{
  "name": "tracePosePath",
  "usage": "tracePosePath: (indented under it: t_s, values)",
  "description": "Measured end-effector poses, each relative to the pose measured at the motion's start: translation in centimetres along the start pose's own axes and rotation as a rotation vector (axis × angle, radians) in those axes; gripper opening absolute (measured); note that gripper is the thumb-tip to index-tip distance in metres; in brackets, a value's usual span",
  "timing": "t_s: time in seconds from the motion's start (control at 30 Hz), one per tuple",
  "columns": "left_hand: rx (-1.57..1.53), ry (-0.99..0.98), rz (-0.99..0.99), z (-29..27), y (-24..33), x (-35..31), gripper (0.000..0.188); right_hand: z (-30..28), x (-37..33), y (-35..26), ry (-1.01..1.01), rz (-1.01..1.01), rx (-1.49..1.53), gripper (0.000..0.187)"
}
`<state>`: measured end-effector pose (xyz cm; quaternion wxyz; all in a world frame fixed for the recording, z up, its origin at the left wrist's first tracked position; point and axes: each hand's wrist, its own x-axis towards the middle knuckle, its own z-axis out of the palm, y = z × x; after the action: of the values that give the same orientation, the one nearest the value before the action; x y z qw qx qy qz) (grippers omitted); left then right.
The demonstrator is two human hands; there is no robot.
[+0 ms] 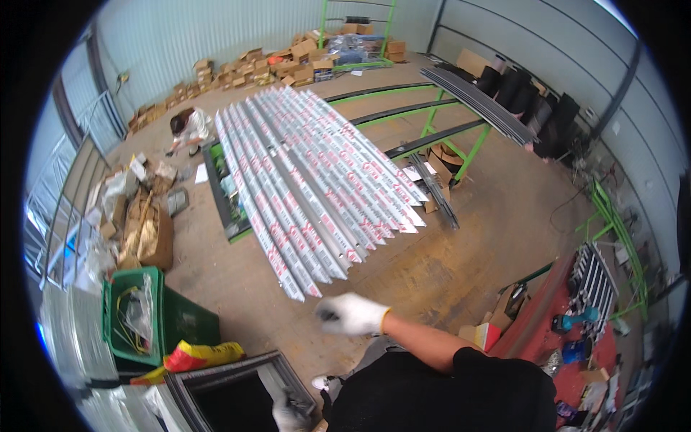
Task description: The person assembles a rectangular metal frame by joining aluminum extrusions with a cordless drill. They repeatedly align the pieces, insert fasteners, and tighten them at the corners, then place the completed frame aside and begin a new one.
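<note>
At the lower edge my left hand (290, 415), in a white and grey glove, is closed at the right side of a dark rectangular frame (216, 371) with a black inside. A flat grey strip (271, 380) runs up from that hand along the frame's inner edge; I cannot tell whether it is loose. My right hand (353, 315), in a white glove with dark fingertips, is stretched out leftward, smeared by motion, its grip unclear. Just beyond it lie long silver profiles (317, 169) in red-printed film, side by side on a green-framed rack (241, 234).
A green bin (180, 317) and a red-yellow bag (205, 355) stand left. A person (191, 128) bends beyond the profiles. Cartons (288, 65) line the far wall. At right are a red-topped table (533, 317) with a teal power tool (574, 319) and green stands (619, 230).
</note>
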<state>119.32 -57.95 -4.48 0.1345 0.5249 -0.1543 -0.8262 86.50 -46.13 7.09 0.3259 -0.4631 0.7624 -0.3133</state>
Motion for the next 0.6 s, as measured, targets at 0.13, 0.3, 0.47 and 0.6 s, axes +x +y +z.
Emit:
tracePosePath:
  t_s: [0.13,0.3,0.47,0.6]
  values:
    - [-0.111,0.018,-0.020,8.6,-4.2,-1.9,0.027,-11.3,-2.8,5.6,0.510,-0.019,0.018,0.041]
    - [0.116,-0.323,0.042,18.5,-9.4,0.3,0.033,-24.7,-1.7,19.0,1.018,0.207,0.095,0.044]
    - [0.059,-0.575,0.118,26.7,-13.3,1.3,0.031,-32.9,4.6,30.8,0.701,0.359,0.074,0.055]
    - [0.169,-0.555,0.177,33.2,-14.5,-0.4,0.036,-32.4,8.8,34.4,0.250,0.330,0.301,0.054]
